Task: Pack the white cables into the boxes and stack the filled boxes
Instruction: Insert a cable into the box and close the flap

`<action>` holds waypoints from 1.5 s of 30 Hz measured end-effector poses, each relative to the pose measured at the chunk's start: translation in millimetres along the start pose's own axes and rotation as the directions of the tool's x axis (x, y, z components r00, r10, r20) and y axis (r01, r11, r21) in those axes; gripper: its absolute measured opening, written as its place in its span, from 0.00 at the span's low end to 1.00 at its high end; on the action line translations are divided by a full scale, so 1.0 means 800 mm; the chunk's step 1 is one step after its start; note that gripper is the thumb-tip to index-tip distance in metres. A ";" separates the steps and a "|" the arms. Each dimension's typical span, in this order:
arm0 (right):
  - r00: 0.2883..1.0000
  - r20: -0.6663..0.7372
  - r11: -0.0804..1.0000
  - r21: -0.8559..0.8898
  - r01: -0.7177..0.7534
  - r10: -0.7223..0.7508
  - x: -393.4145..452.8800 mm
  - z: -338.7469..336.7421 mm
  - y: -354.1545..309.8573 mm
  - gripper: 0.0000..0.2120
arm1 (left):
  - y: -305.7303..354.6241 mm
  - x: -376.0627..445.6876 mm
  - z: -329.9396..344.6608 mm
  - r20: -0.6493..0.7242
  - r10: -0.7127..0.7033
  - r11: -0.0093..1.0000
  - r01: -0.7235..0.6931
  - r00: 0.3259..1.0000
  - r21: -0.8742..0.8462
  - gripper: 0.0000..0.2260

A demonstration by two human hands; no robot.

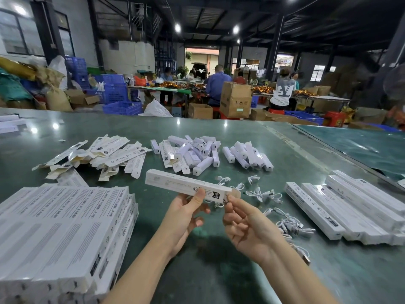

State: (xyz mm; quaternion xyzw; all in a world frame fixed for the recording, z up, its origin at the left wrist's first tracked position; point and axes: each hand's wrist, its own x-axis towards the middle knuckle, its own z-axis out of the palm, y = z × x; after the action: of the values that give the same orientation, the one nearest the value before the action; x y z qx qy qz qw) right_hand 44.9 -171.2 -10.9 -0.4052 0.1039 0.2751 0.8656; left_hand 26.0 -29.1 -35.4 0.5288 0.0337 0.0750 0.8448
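Stacked boxes (54, 233) cut off, perhaps blurred.

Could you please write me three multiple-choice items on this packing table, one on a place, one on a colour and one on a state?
1. Where does the big stack of filled boxes lie?
A. near left of the table
B. far right
C. on the floor

2. What colour are the loose cables?
A. black
B. white
C. orange

3. What is the left hand doing?
A. resting flat on the table
B. hanging idle
C. gripping a long white box

Answers: 1 A, the stack fills the near left corner; 2 B, the coils are white on the green table; 3 C, thumb and fingers clasp the box while the right hand works its end flap.
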 end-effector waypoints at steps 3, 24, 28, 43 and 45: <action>0.999 -0.004 0.998 -0.038 0.042 -0.042 0.000 0.000 0.000 0.06 | 0.000 -0.002 0.003 0.003 0.007 1.000 -0.007 1.000 0.006 0.12; 0.622 0.272 0.282 -0.711 0.644 -0.734 0.007 -0.009 0.024 0.11 | -0.010 0.002 0.001 -0.004 0.063 0.980 -0.062 0.998 -0.189 0.18; 0.675 0.284 0.359 -0.674 0.646 -0.681 0.007 -0.011 0.004 0.12 | -0.008 0.004 0.000 -0.004 0.049 0.974 -0.049 0.999 -0.220 0.15; 0.855 0.169 0.667 -0.558 0.494 -0.491 0.000 -0.015 -0.003 0.03 | -0.009 0.001 -0.001 0.111 0.048 0.981 -0.026 0.993 -0.190 0.14; 0.862 0.155 0.690 -0.540 0.483 -0.482 0.000 -0.016 -0.002 0.03 | -0.010 0.001 -0.001 0.122 0.049 0.982 -0.025 0.991 -0.187 0.14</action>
State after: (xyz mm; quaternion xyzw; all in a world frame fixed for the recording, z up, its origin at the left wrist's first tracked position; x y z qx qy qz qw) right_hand 46.6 -181.6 -18.0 -0.6538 -0.0923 0.0565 0.7489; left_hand 26.9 -31.4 -42.7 0.4521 -0.0369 0.0598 0.8892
